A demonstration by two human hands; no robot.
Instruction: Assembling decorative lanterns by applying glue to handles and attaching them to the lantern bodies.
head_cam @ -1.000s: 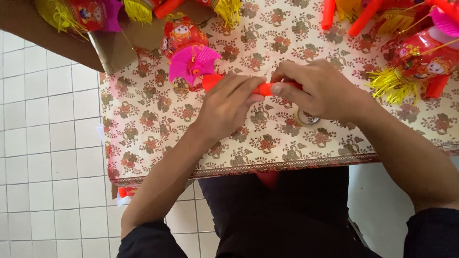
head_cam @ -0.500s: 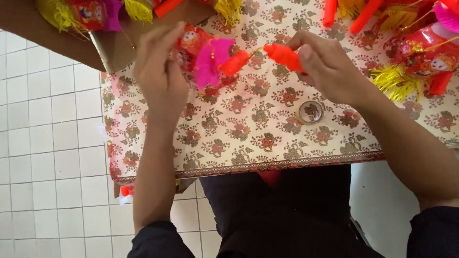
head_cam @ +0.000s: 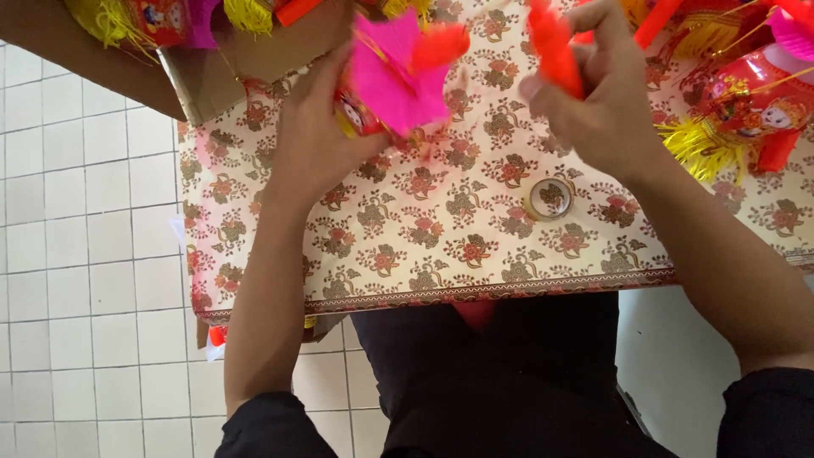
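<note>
The person stands at the near edge of the surface (head_cam: 424, 246), which is covered with a cloth of small red and brown flowers on a pale ground, and both arms reach forward over it. The left hand (head_cam: 318, 140) is closed around a small red lantern-like ornament (head_cam: 360, 114), and on top of this ornament sits a bright pink paper fan (head_cam: 394, 72) with folded pleats; an orange-red paper piece (head_cam: 441, 42) sticks out just beyond the fan, touching it. The right hand (head_cam: 598, 97) is raised a little above the cloth and its fingers pinch another orange-red paper strip (head_cam: 551, 47), which stands up from the grip. The two hands are apart, with a strip of bare cloth between them. Near the right wrist, on the side toward the person, a roll of clear tape (head_cam: 549, 198) lies flat on the cloth, touched by nothing. Beyond the right hand, on its outer side, there is a heap of finished decorations (head_cam: 746, 93), red and shiny with yellow tassels (head_cam: 691, 144). Beyond the left hand, on its outer side, a brown cardboard box (head_cam: 212, 72) holds more yellow fringe and pink pieces. Under the left forearm the white tiled floor (head_cam: 85, 297) shows. The person wears dark clothing (head_cam: 483, 382).
</note>
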